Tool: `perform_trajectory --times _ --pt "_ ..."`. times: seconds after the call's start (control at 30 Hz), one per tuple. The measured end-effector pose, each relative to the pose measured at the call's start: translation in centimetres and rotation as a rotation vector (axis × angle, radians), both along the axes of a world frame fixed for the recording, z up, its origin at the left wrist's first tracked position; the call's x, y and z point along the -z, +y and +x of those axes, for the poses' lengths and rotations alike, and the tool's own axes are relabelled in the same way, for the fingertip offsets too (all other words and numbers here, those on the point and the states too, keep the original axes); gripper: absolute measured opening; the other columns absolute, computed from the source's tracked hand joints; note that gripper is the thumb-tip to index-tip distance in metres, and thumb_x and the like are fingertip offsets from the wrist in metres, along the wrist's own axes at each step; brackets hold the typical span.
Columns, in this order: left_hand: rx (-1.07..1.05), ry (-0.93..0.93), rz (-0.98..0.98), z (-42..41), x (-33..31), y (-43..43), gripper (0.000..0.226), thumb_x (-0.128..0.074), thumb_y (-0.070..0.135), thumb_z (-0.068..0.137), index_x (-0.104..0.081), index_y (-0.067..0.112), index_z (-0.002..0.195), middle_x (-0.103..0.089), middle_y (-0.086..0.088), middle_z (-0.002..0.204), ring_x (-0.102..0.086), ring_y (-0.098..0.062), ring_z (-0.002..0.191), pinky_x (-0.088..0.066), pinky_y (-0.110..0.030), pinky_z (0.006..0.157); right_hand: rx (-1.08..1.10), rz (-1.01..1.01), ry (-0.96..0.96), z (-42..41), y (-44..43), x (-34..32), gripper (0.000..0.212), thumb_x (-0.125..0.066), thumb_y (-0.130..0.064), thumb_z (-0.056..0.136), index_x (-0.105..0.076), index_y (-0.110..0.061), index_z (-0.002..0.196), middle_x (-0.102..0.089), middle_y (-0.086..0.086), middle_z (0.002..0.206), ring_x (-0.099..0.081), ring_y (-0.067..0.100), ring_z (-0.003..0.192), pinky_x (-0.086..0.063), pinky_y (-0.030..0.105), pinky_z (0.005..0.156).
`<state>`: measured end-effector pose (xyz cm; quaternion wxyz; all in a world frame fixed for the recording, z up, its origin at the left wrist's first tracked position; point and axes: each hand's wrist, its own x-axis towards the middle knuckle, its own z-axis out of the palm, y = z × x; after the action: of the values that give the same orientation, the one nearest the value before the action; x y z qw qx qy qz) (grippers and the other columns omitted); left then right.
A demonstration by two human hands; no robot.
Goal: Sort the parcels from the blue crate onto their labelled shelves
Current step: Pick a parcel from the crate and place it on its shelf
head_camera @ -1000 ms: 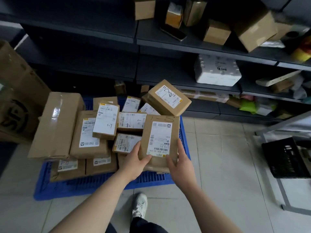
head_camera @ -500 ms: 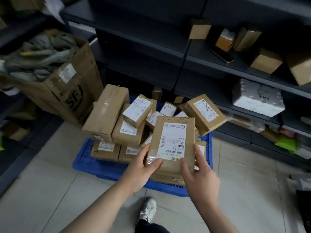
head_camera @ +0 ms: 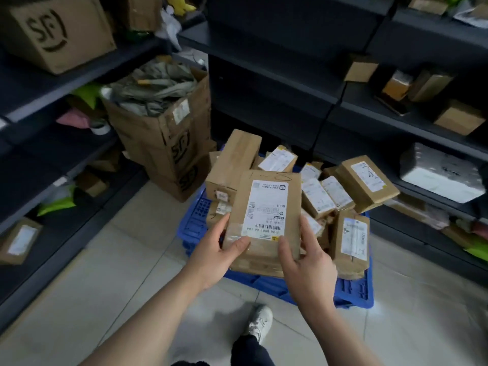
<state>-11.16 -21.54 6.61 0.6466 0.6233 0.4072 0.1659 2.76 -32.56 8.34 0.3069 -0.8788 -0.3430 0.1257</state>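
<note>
I hold a flat brown parcel (head_camera: pixel 266 196) with a white label and "1-3" handwritten along its top edge, lifted in front of me above the blue crate (head_camera: pixel 353 289). My left hand (head_camera: pixel 214 256) grips its lower left corner, thumb on the face. My right hand (head_camera: pixel 307 260) grips its lower right edge, thumb by the barcode. Behind it, several labelled brown parcels (head_camera: pixel 367 180) lie piled in the crate on the floor. Dark shelves (head_camera: pixel 266 75) stand beyond the crate and another dark shelf unit (head_camera: pixel 47 88) runs along the left.
A tall open SF cardboard box (head_camera: pixel 163 133) stuffed with grey bags stands left of the crate. A second SF box (head_camera: pixel 55 30) sits on the upper left shelf. A white wrapped package (head_camera: pixel 441 173) lies on the right shelf. My shoe (head_camera: pixel 260 319) is on the tiled floor.
The view has swung left, bringing the left shelves and the tall SF box into sight. The parcel has stayed in both hands and is lifted a little clear of the pile.
</note>
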Motion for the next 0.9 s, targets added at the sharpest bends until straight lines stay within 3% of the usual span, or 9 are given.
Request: perform_trajectory --times 0.1,0.17,0.33,0.4,0.5,0.6,0.7,0.77,0.9 --pt "-0.117 0.017 0.056 -5.4 -1.3 0.7 0.044 -0.065 0.030 0.087 -0.042 0.056 0.114 -0.059 0.034 0.107 -0.058 0.013 0.099 -0.046 -0.006 0.077 -0.133 0.025 0.032 -4.3 2.1 -0.3 0.062 -0.050 -0.049 0.089 -0.027 -0.036 0.145 -0.062 -0.018 0.095 -0.060 0.003 0.065 -0.052 0.031 0.058" --pt "-0.179 0.048 0.089 -8.8 -1.8 1.3 0.044 -0.064 0.028 0.089 -0.039 0.058 0.110 -0.060 0.039 0.102 -0.057 0.017 0.094 -0.043 -0.002 0.072 -0.230 0.045 0.044 -6.9 3.7 -0.4 0.063 -0.050 -0.048 0.089 -0.026 -0.035 0.146 -0.065 -0.016 0.100 -0.061 0.005 0.068 -0.054 0.034 0.061" --pt "-0.419 0.103 0.101 -16.6 -1.8 2.0 0.046 -0.063 0.040 0.088 -0.038 0.053 0.125 -0.055 0.031 0.114 -0.054 0.017 0.099 -0.046 -0.005 0.077 -0.490 0.057 0.053 -12.9 8.5 -0.1 0.063 -0.049 -0.048 0.090 -0.025 -0.035 0.146 -0.065 -0.014 0.096 -0.061 0.002 0.067 -0.053 0.029 0.060" --pt "-0.527 0.105 0.096 -19.2 -2.0 2.0 0.043 -0.062 0.040 0.088 -0.040 0.059 0.120 -0.057 0.028 0.114 -0.056 0.013 0.101 -0.048 -0.008 0.078 -0.595 0.067 0.070 -15.3 10.5 -0.1 0.062 -0.049 -0.048 0.090 -0.024 -0.038 0.146 -0.064 -0.017 0.095 -0.061 0.003 0.071 -0.054 0.031 0.063" --pt "-0.699 0.104 0.085 -23.0 -2.4 2.3 0.037 -0.061 0.035 0.090 -0.042 0.058 0.112 -0.058 0.031 0.108 -0.058 0.010 0.098 -0.045 -0.004 0.068 -0.750 0.069 0.101 -19.2 13.8 0.2 0.063 -0.052 -0.048 0.089 -0.024 -0.041 0.145 -0.063 -0.019 0.102 -0.064 0.006 0.082 -0.055 0.036 0.071" --pt "-0.886 0.120 0.071 -26.8 -2.5 2.5 0.041 -0.063 0.037 0.089 -0.040 0.058 0.116 -0.058 0.030 0.111 -0.059 0.004 0.099 -0.045 -0.007 0.067 -0.919 0.060 0.134 -23.2 17.1 0.1 0.063 -0.054 -0.048 0.089 -0.023 -0.044 0.144 -0.059 -0.023 0.100 -0.058 0.000 0.073 -0.056 0.029 0.070" --pt "-1.036 0.120 0.087 -30.0 -2.3 2.6 0.041 -0.065 0.035 0.088 -0.042 0.060 0.111 -0.062 0.028 0.108 -0.061 0.009 0.093 -0.045 -0.006 0.069 -1.082 0.052 0.158 -26.8 19.7 0.0 0.063 -0.055 -0.046 0.089 -0.023 -0.043 0.144 -0.056 -0.023 0.100 -0.056 -0.002 0.073 -0.055 0.026 0.074" --pt "-1.127 0.111 0.088 -32.0 -2.1 2.3 0.041 -0.064 0.035 0.088 -0.044 0.057 0.116 -0.062 0.027 0.109 -0.061 0.010 0.093 -0.047 -0.006 0.068 -1.181 0.040 0.179 -29.6 21.0 0.0 0.064 -0.054 -0.045 0.090 -0.022 -0.042 0.145 -0.059 -0.020 0.106 -0.057 -0.001 0.075 -0.055 0.029 0.078" --pt "-1.314 0.115 0.079 -36.3 -1.2 0.9 0.048 -0.063 0.036 0.089 -0.042 0.050 0.129 -0.061 0.028 0.112 -0.059 0.012 0.093 -0.046 -0.004 0.068 -1.380 -0.004 0.219 -35.8 22.5 1.0 0.065 -0.053 -0.044 0.091 -0.018 -0.042 0.146 -0.056 -0.024 0.111 -0.059 -0.005 0.082 -0.052 0.022 0.078"
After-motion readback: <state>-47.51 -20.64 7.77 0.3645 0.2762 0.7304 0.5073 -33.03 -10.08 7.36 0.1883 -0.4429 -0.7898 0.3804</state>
